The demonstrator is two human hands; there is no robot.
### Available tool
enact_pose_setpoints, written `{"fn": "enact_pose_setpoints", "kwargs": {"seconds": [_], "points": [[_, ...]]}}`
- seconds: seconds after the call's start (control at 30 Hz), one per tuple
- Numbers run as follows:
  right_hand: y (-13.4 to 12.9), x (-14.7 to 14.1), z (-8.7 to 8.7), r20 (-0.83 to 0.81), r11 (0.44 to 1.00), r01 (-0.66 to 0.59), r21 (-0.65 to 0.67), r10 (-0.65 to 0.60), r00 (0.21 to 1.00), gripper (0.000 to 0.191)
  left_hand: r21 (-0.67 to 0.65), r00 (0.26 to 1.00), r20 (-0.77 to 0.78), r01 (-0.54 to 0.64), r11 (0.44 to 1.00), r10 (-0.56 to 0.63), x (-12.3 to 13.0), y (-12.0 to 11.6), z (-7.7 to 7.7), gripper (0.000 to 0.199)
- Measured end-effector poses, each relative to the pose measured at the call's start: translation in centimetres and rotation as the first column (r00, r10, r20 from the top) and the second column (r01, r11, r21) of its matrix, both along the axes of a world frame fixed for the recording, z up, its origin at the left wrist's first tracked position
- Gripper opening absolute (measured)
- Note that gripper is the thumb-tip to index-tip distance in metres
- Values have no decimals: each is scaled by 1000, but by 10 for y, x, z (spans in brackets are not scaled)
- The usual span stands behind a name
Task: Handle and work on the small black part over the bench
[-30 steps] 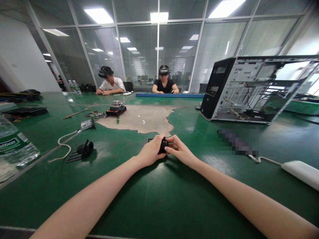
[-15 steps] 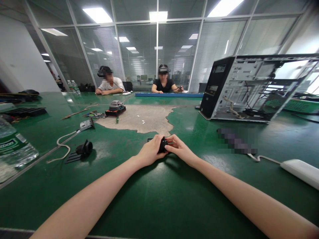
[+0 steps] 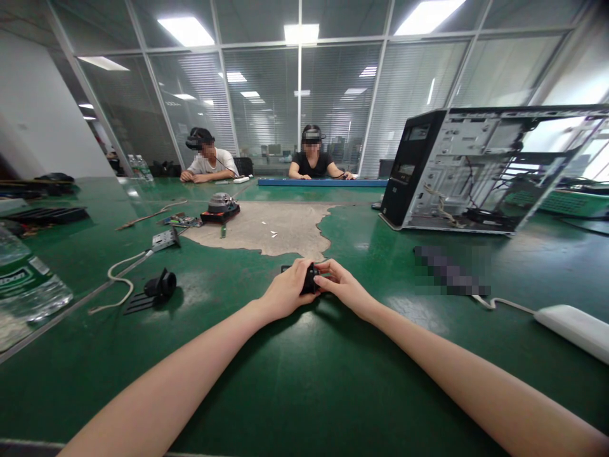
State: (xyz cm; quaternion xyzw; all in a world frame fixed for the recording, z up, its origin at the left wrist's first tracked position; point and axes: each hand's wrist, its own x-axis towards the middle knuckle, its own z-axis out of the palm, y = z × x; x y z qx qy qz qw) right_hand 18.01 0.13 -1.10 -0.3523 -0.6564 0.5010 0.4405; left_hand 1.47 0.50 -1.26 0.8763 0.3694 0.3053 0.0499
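A small black plastic part (image 3: 310, 279) is held between my two hands, low over the green tabletop (image 3: 304, 381). My left hand (image 3: 288, 292) wraps round its left side, fingers bent over the top and thumb below. From the right, my right hand (image 3: 343, 285) pinches the same part with thumb and fingertips. Most of the part is covered by my fingers, so its exact kind cannot be made out. Left of my hands lies a black slotted plastic piece with a round end (image 3: 160, 285).
An open computer case (image 3: 413, 171) stands at the right. Nearer are a blurred-out object (image 3: 450, 270) on a cord and a white device (image 3: 573, 327). Left are a water bottle (image 3: 28, 279), a metal bracket (image 3: 165, 238) and a heatsink fan (image 3: 221, 206). Two people (image 3: 311, 158) sit across the table.
My hands and the black part stay almost exactly where they were. Across the table, the hand of the person in black has lowered to the tabletop.
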Motion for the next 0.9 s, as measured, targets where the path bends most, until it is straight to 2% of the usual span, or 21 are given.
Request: {"fn": "enact_pose_setpoints", "kwargs": {"seconds": [0.2,0.47,0.7,0.9], "points": [[-5,-1,6,-61,1000,-17,-16,16,998,22,9,1000,-1,7,1000,-7,0,0,-1,56],[-2,-1,1,-11,999,38,-37,-38,999,28,-2,1000,6,5,1000,-5,0,1,-1,56],[-3,1,4,-60,999,-34,-4,33,998,27,-5,1000,17,9,1000,-9,0,1,-1,55],[-3,0,3,-46,999,7,-38,-9,999,22,0,1000,3,-7,1000,7,0,1,-2,57]]}}
